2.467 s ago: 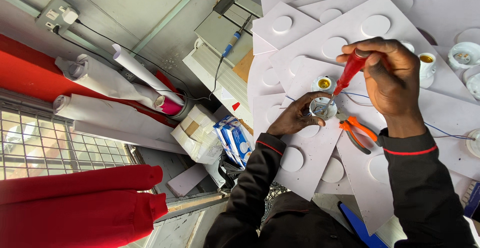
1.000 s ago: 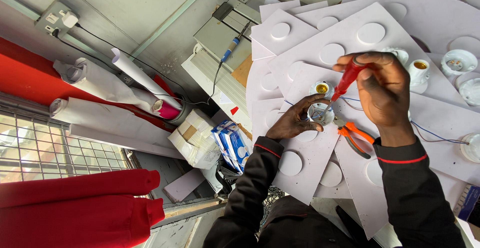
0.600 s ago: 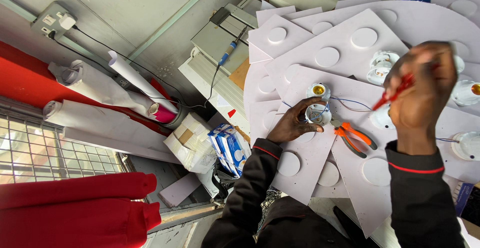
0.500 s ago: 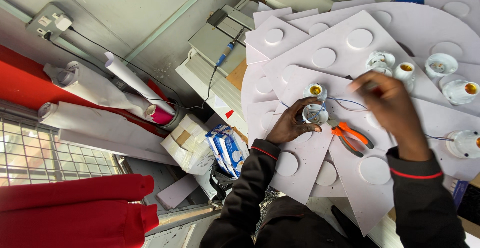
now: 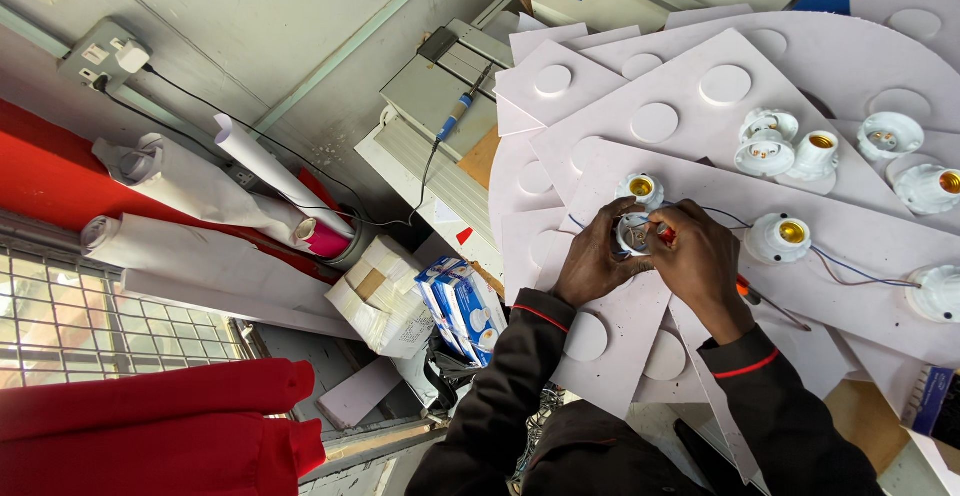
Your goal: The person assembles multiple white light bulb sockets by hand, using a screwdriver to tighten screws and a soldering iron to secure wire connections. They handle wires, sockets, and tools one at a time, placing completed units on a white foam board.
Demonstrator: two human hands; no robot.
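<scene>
Mostly hidden: lamp holder (image 5: 634, 232) between left hand (image 5: 592, 261), right hand (image 5: 698, 261).

Person seen from above: dark, long-sleeved jacket, each cuff edged with a thin red stripe. Left hand (image 5: 592, 261) and right hand (image 5: 700, 261) are bare, without gloves. Sleeve fabric creases at the elbows.

A stack of small blue-and-white boxes (image 5: 462, 306) stands on edge left of the person's left sleeve, just beside a bundle of pale cardboard cartons (image 5: 380, 296) with brown tape. A small blue printed packet (image 5: 932, 401) shows at the right edge, and a small red triangular sticker (image 5: 464, 236) sits on the white unit above the boxes.
</scene>
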